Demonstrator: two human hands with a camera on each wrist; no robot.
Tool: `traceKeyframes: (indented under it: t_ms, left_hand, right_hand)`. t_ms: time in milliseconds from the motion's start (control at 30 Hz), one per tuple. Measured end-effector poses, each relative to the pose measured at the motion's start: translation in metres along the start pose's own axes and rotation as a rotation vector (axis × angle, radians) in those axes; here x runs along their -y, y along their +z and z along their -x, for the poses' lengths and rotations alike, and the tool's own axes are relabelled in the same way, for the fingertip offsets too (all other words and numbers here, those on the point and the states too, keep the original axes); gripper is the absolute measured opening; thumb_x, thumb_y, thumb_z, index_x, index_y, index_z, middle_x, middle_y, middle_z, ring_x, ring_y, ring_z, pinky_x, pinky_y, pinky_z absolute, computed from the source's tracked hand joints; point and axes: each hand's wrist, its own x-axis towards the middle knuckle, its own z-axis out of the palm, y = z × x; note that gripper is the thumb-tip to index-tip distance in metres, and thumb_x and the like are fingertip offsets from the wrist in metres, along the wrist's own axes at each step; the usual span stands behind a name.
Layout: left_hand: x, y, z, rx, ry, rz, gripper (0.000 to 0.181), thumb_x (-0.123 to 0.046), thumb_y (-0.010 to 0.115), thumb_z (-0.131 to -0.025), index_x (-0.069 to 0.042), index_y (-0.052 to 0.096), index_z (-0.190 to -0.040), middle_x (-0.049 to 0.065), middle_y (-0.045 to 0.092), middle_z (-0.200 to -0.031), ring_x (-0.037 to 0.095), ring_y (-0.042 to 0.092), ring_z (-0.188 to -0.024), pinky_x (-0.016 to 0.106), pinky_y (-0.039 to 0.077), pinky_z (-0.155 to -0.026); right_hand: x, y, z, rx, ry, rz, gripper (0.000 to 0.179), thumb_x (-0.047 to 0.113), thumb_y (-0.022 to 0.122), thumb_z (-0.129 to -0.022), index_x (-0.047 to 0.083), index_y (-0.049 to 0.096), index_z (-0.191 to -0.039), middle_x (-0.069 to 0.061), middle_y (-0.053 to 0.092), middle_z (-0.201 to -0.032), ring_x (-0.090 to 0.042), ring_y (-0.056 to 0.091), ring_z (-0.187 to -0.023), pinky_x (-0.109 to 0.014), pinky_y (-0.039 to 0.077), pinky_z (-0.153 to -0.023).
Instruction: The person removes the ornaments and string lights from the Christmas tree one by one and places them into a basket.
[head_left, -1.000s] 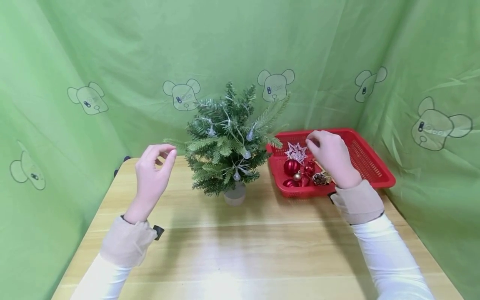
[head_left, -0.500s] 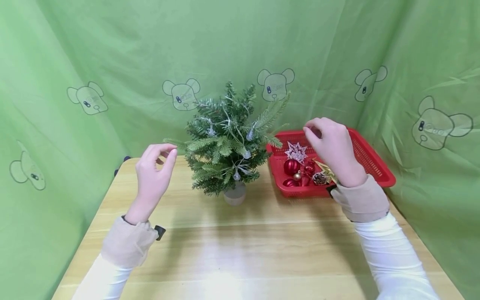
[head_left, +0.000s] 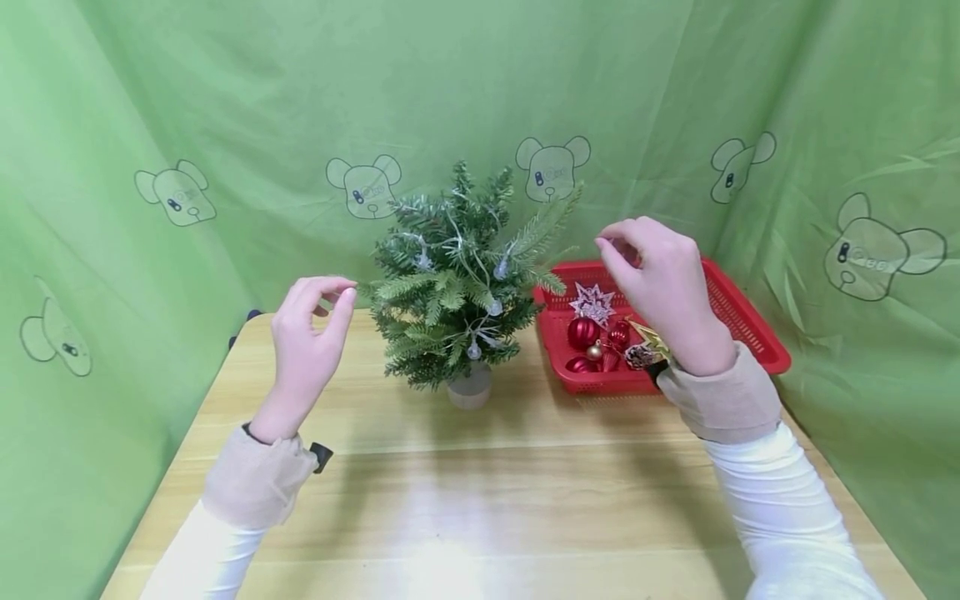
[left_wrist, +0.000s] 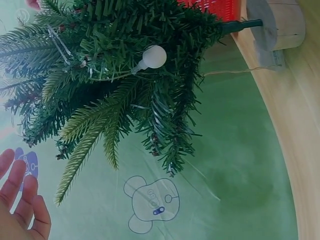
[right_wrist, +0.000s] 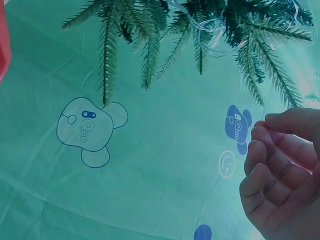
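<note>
A small artificial Christmas tree (head_left: 450,283) with a string of clear bulbs stands upright on a round pale base (head_left: 470,388). My left hand (head_left: 311,342) is raised beside the left branches, its fingers loosely bent and nothing in them; the left wrist view shows its fingers (left_wrist: 16,187) spread below the branches. Above the red basket (head_left: 750,350) hovers my right hand (head_left: 663,283), to the right of the tree. Its thumb and index fingertips (right_wrist: 270,118) come together with no object showing between them, the other fingers loosely curled.
In the basket lie a glittery star ornament (head_left: 593,305), red baubles (head_left: 582,332), a small gold bauble (head_left: 594,352), a pine cone (head_left: 639,357) and a gold star (head_left: 651,337), partly behind the right wrist. Green cloth (head_left: 465,75) surrounds the wooden table (head_left: 420,492).
My right hand has risen from over the basket's ornaments and shifted slightly left, uncovering more of the gold star. My left hand has lifted slightly. The tree and basket stay put.
</note>
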Motion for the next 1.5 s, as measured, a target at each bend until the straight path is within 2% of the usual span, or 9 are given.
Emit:
traceKeyframes:
  t_ms: [133, 267, 433, 667, 867, 1033, 1233, 1367, 1500]
  left_hand:
    - [-0.001, -0.001, -0.001, 0.004, 0.001, 0.005, 0.012, -0.005, 0.064, -0.090, 0.003, 0.069, -0.098, 0.019, 0.067, -0.091, 0.004, 0.054, -0.087, 0.015, 0.044, -0.075]
    - [-0.001, 0.000, 0.001, 0.006, -0.006, 0.008, 0.011, -0.004, 0.064, -0.090, 0.002, 0.070, -0.098, 0.018, 0.068, -0.091, 0.006, 0.055, -0.087, 0.018, 0.044, -0.076]
    - [0.002, 0.000, 0.007, 0.011, -0.026, 0.002, 0.011, -0.004, 0.064, -0.091, 0.001, 0.071, -0.098, 0.016, 0.069, -0.091, 0.005, 0.055, -0.088, 0.018, 0.044, -0.076]
    - [0.006, 0.002, 0.021, 0.021, -0.066, 0.012, 0.011, -0.004, 0.065, -0.090, -0.001, 0.071, -0.099, 0.015, 0.069, -0.091, -0.002, 0.053, -0.089, 0.018, 0.045, -0.076]
    - [0.003, 0.007, 0.031, 0.053, -0.059, 0.037, 0.012, -0.004, 0.066, -0.089, -0.001, 0.070, -0.100, 0.013, 0.070, -0.094, 0.003, 0.056, -0.089, 0.019, 0.046, -0.077]
    - [-0.007, 0.009, 0.033, 0.069, -0.012, 0.064, 0.016, -0.006, 0.067, -0.087, 0.000, 0.070, -0.101, 0.015, 0.070, -0.096, 0.011, 0.059, -0.091, 0.024, 0.048, -0.077]
    - [-0.019, 0.010, 0.035, 0.105, 0.086, 0.115, 0.023, -0.015, 0.064, -0.086, 0.001, 0.069, -0.101, 0.017, 0.069, -0.097, 0.021, 0.060, -0.091, 0.029, 0.049, -0.078]
    - [-0.024, 0.012, 0.035, 0.097, 0.166, 0.140, 0.024, -0.020, 0.063, -0.087, 0.000, 0.069, -0.100, 0.016, 0.070, -0.096, 0.023, 0.060, -0.089, 0.027, 0.049, -0.077]
    - [-0.026, 0.013, 0.034, 0.088, 0.213, 0.153, 0.022, -0.017, 0.066, -0.085, 0.000, 0.070, -0.098, 0.016, 0.070, -0.094, 0.023, 0.061, -0.087, 0.021, 0.048, -0.079]
  right_hand:
    - [0.001, 0.003, 0.000, 0.003, 0.012, -0.036, 0.012, 0.007, 0.062, -0.093, 0.000, 0.072, -0.093, -0.013, 0.065, -0.076, -0.019, 0.052, -0.066, -0.019, 0.035, -0.063]
    - [-0.004, 0.015, 0.006, 0.031, 0.037, -0.050, 0.011, 0.007, 0.063, -0.092, 0.000, 0.072, -0.094, -0.014, 0.068, -0.079, -0.021, 0.055, -0.068, -0.025, 0.042, -0.065]
    - [-0.013, 0.036, 0.018, 0.082, 0.073, -0.034, 0.010, 0.010, 0.065, -0.091, 0.002, 0.071, -0.092, -0.013, 0.068, -0.080, -0.023, 0.057, -0.068, -0.036, 0.046, -0.065]
    - [-0.019, 0.055, 0.032, 0.144, 0.112, -0.059, 0.009, 0.008, 0.063, -0.092, 0.004, 0.071, -0.093, -0.012, 0.067, -0.079, -0.022, 0.055, -0.067, -0.036, 0.045, -0.064]
    - [-0.016, 0.059, 0.034, 0.113, 0.127, -0.093, 0.012, 0.008, 0.064, -0.091, 0.003, 0.067, -0.102, -0.012, 0.070, -0.086, -0.022, 0.060, -0.071, -0.036, 0.049, -0.066]
    - [-0.015, 0.059, 0.028, 0.119, 0.153, -0.104, 0.026, 0.008, 0.064, -0.092, 0.003, 0.062, -0.117, -0.013, 0.067, -0.082, -0.024, 0.061, -0.071, -0.037, 0.051, -0.066]
    - [-0.024, 0.064, 0.020, 0.237, 0.266, -0.063, 0.040, 0.015, 0.057, -0.096, 0.006, 0.052, -0.135, -0.016, 0.064, -0.088, -0.029, 0.059, -0.077, -0.047, 0.050, -0.074]
    - [-0.036, 0.073, 0.017, 0.296, 0.308, -0.044, 0.043, 0.016, 0.054, -0.098, 0.007, 0.049, -0.139, -0.020, 0.065, -0.100, -0.032, 0.061, -0.087, -0.051, 0.050, -0.081]
    - [-0.046, 0.079, 0.016, 0.309, 0.289, -0.017, 0.042, 0.013, 0.053, -0.097, 0.007, 0.049, -0.139, -0.020, 0.063, -0.098, -0.032, 0.059, -0.085, -0.051, 0.050, -0.079]
